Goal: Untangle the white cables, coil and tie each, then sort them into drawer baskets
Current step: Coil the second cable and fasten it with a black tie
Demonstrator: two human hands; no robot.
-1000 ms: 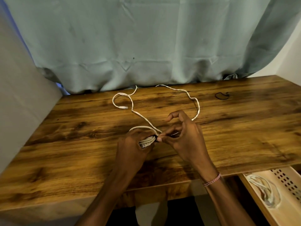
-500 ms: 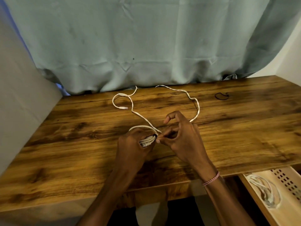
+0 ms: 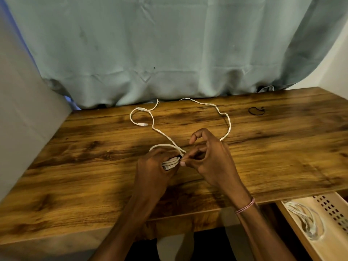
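Observation:
My left hand is closed around a small coil of white cable at the middle of the wooden desk. My right hand pinches a dark tie at the coil's right end with thumb and fingertips, its index finger raised. A loose white cable runs in a wide loop over the desk behind my hands; its plug end lies at the back left. A black tie lies on the desk at the back right.
A cream perforated drawer basket is pulled out below the desk's front right edge, with a coiled white cable inside. A teal curtain hangs behind the desk. A grey panel walls the left side.
My right hand's fingers have shifted slightly at the coil's end, the index finger lifting a little. The coil, the left hand and the loose cable stay in place.

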